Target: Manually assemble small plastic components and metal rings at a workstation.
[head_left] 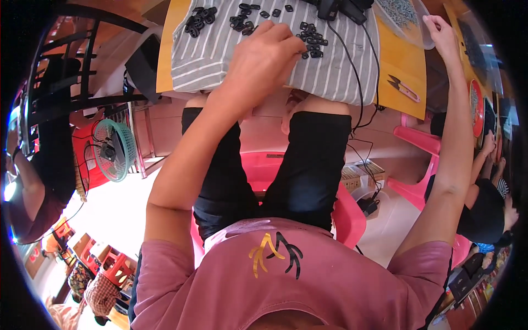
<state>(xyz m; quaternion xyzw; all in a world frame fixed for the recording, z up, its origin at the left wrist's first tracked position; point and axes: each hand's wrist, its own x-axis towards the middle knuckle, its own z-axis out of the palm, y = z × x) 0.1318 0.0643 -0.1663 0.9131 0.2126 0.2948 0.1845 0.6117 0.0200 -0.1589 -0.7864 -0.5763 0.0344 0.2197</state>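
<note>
My left hand (pixel 267 55) is over a grey striped cloth (pixel 198 63), its fingers curled down among small black plastic pieces. Whatever its fingertips hold is hidden. Close to its right lies a loose heap of these black pieces (pixel 312 41); beyond it is another group (pixel 240 23), and a third pile (pixel 201 21) sits further left. My right hand (pixel 440 33) is raised at the right rim of a clear plastic tub (pixel 423 36) of small silver screws (pixel 399 12). Its thumb and fingers are pinched together; anything between them is too small to make out.
At the cloth's far edge stands a black device (pixel 344 10) with cables hanging over the near edge. Thread snips (pixel 404 88) lie on the wooden table (pixel 388 102). A pink stool (pixel 421 143) is at the right, a green basket (pixel 115 148) at the left. Other people sit on both sides.
</note>
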